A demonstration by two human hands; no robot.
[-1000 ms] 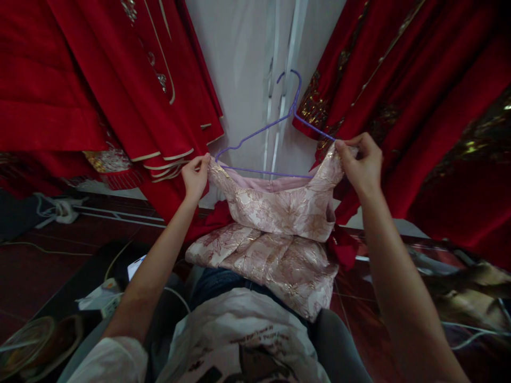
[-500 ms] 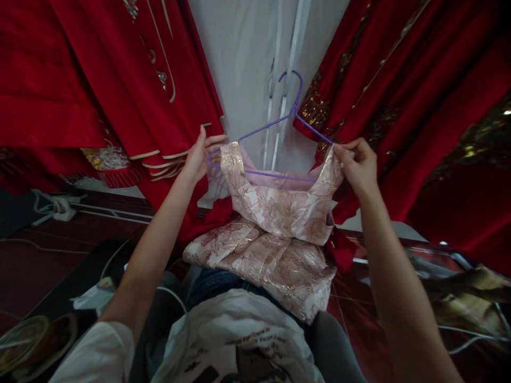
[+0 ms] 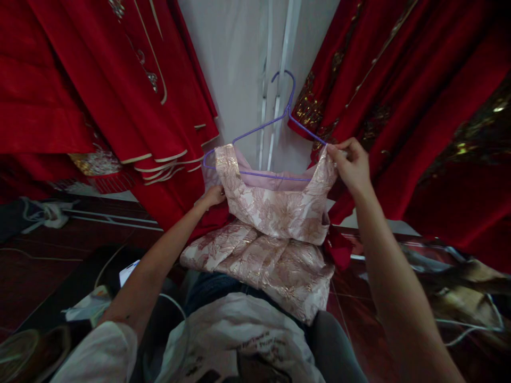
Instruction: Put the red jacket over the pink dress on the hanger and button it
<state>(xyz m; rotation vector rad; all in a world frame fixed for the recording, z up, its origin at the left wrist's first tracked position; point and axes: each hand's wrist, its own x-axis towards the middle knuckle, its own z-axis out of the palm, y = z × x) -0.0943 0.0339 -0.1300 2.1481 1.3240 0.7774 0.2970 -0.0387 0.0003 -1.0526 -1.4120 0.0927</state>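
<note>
A pale pink and gold floral brocade dress [image 3: 275, 210] hangs by its wide straps on a purple wire hanger [image 3: 261, 125]. Its skirt [image 3: 259, 260] lies folded across my lap. My right hand [image 3: 352, 166] pinches the right strap at the hanger's shoulder. My left hand [image 3: 215, 197] is beside the bodice, below the left strap, with its fingers curled; what they hold, if anything, is hidden. The hanger's left end sticks out past the left strap, and its hook stands free at the top.
Red garments with gold and silver trim hang at left [image 3: 159, 117] and right [image 3: 383, 122]. Behind the hanger are pale cabinet doors [image 3: 227, 64]. A white rack bar [image 3: 115, 221] runs low at left. Bags and cloth [image 3: 459, 292] lie on the dark red floor at right.
My left hand has moved down from the hanger's left end to the bodice side, and its fingers have curled in. My right hand still pinches the strap. The view has shifted slightly.
</note>
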